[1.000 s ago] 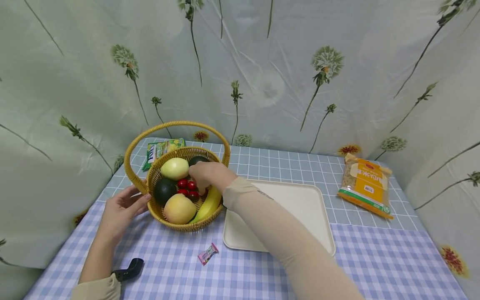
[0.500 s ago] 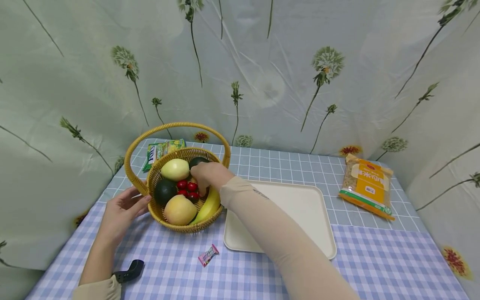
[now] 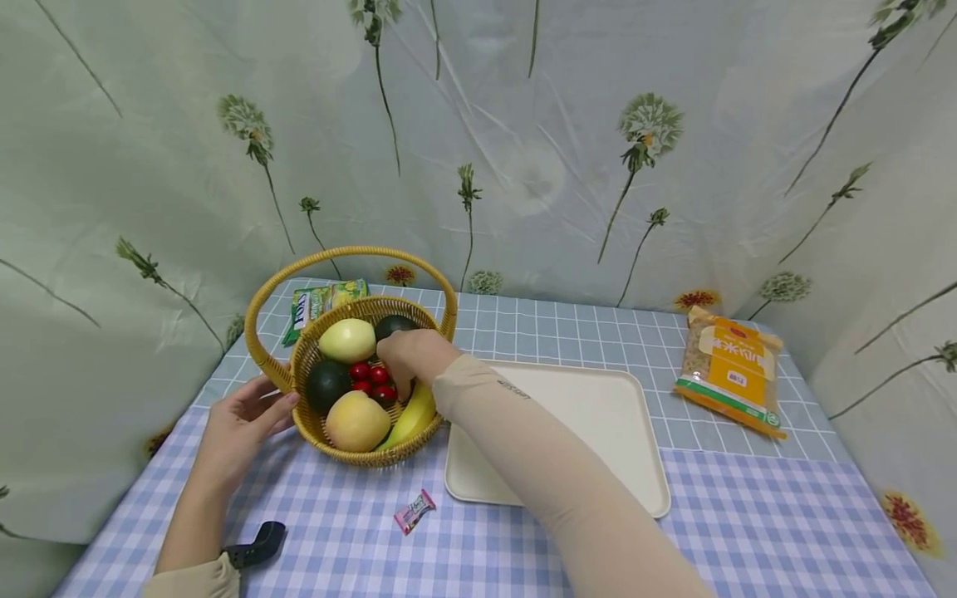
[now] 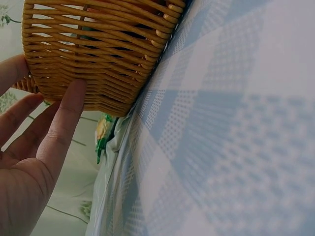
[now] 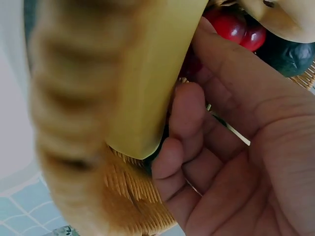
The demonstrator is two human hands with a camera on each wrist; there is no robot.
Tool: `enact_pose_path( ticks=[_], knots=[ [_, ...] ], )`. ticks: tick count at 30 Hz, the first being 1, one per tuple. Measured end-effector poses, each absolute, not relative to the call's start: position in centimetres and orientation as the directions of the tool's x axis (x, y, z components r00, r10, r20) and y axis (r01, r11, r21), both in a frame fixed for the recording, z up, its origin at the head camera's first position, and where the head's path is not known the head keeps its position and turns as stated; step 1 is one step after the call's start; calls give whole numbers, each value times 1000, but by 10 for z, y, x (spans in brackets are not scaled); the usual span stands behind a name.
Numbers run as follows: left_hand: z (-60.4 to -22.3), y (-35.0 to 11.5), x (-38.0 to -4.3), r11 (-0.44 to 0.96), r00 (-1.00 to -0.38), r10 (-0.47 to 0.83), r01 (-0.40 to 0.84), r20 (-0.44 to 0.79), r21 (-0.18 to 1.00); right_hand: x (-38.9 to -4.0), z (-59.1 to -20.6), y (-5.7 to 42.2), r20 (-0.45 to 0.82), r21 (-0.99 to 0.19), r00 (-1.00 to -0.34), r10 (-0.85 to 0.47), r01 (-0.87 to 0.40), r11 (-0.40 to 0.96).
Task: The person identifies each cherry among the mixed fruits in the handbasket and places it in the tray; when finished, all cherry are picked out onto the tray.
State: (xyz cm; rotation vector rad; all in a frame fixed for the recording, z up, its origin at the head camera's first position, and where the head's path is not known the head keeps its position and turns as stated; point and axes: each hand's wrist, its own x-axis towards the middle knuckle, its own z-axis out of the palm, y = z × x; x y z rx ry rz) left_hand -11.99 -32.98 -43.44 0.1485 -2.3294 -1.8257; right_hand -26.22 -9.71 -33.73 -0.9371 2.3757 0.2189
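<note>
A wicker basket [image 3: 344, 453] with a tall handle holds fruit at the left of the table. Inside are a pale round fruit [image 3: 347, 340], a peach [image 3: 357, 422], two dark green fruits, a banana [image 3: 413, 419] and red cherries [image 3: 362, 371]. My right hand [image 3: 413, 353] reaches into the basket. In the right wrist view its thumb and curled fingers close at the cherries [image 5: 229, 27], beside the banana [image 5: 157, 73]; the fingertips are partly hidden. My left hand [image 3: 242, 415] touches the basket's left side, its fingers extended against the wicker [image 4: 108, 64] in the left wrist view.
A white tray [image 3: 598, 407] lies right of the basket, partly under my right forearm. A small pink-wrapped candy [image 3: 414, 512] sits in front. Behind the basket is a green packet [image 3: 306, 307]; a yellow bag [image 3: 731, 371] lies far right.
My right hand has shifted slightly left and down inside the basket, at the cherries. The left hand stays at the basket's side, and the basket has hardly moved.
</note>
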Motion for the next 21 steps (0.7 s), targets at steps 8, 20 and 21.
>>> enact_pose_path(
  ticks=[8, 20, 21],
  knots=[
    [-435, -330, -120, 232, -980, -191, 17, 62, 973, -267, -337, -88, -501, -193, -535, -680, -697, 690],
    [-435, -329, -120, 233, -979, -195, 16, 63, 972, -254, -311, -38, -311, -324, -469, -827, -765, 556],
    [-435, -329, -120, 233, -979, -194, 16, 63, 972, -252, -309, -32, -296, -347, -471, -831, -757, 553]
  ],
)
